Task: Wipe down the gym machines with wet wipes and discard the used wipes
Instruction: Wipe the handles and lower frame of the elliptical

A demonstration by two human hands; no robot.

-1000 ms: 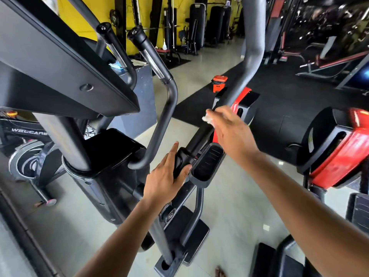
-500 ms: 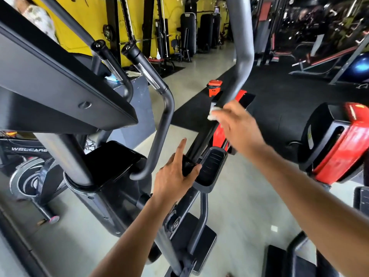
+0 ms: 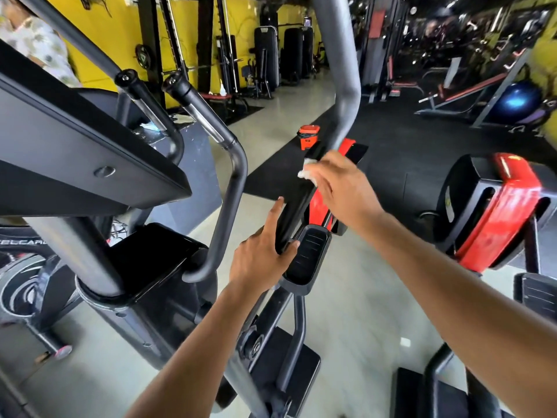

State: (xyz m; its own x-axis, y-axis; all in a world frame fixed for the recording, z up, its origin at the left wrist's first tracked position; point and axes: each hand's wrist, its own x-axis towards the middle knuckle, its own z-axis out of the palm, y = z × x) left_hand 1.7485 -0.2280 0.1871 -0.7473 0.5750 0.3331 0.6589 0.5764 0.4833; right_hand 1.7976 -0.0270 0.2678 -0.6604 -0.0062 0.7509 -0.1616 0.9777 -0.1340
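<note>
I stand at a black elliptical machine [image 3: 156,267]. Its long grey moving arm [image 3: 346,86] runs down the middle into a black lower section [image 3: 294,203]. My right hand [image 3: 343,188] holds a crumpled white wet wipe [image 3: 306,171] against the black section, just below the grey tube. My left hand [image 3: 262,257] grips the same bar lower down, thumb round it and index finger pointing up along it, beside the black foot pedal [image 3: 309,254].
A small orange bin [image 3: 308,136] stands on the black floor mat behind the arm. A red and black machine [image 3: 497,212] is close on the right. Fixed handlebars [image 3: 208,122] and the console's underside [image 3: 75,152] crowd the left. A person [image 3: 33,46] stands top left.
My right hand has slid the wipe up the black bar toward the grey tube. My left hand keeps its grip lower down. The view has shifted closer.
</note>
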